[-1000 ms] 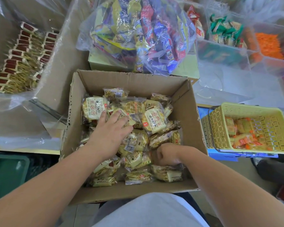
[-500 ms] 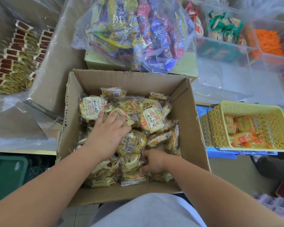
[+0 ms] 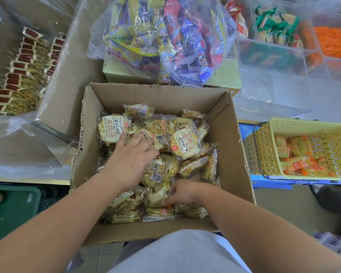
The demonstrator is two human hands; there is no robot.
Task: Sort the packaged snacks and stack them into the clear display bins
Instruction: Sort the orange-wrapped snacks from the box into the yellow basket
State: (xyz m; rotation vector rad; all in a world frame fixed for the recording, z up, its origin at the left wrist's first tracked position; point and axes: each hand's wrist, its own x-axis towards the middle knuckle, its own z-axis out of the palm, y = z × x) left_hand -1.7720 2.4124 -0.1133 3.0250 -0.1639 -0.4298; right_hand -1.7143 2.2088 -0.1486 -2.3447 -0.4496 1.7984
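- Left hand (image 3: 129, 164), fingers spread flat, presses on yellow clear-wrapped round snack packets (image 3: 185, 144) inside the open brown cardboard box (image 3: 232, 154).
- Right hand (image 3: 182, 192) curls among packets nearer the body; its grip is unclear.
- Packets lie jumbled, pointing every way.

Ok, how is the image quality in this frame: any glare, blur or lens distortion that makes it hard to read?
Head view: even daylight, no hard shadows. Glare streaks the clear plastic bag and washes out the clear display bins at upper right. Wide-angle bending shows on the forearms and frame edges. The cardboard box and its packets are sharp, labels partly legible; the left hand and right hand are slightly soft.
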